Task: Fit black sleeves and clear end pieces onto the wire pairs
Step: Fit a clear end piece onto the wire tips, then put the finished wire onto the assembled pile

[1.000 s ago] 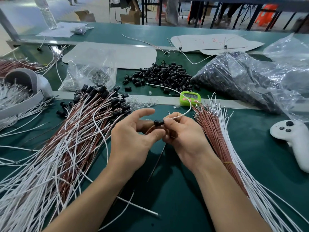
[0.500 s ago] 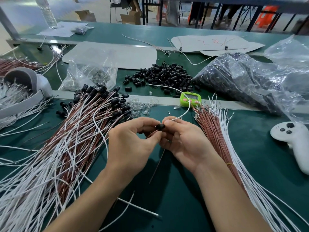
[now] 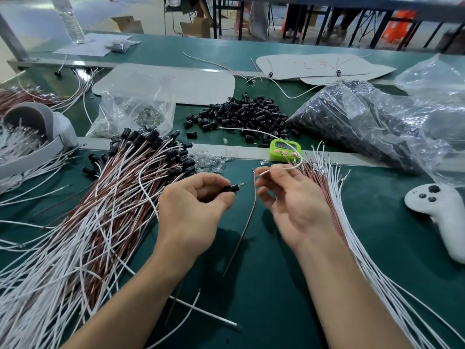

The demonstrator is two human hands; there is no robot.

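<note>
Hands parted: sleeve in the left, wires at the right.

The left hand point(image 3: 193, 212) pinches a black sleeve point(image 3: 232, 188). The right hand point(image 3: 294, 202), joined to it a moment ago, has drawn aside, pinching the white wire point(image 3: 281, 169). The brown wire point(image 3: 254, 200) hangs beside it toward the table point(image 3: 276, 285). The sleeve looks unthreaded, so fitting likely restarts.

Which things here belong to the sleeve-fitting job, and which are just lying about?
Job: black sleeve in left hand, wire pair in right hand, loose black sleeves, clear end pieces, finished wires, unfitted wires.
Lying about: green timer, white controller, water bottle.
</note>
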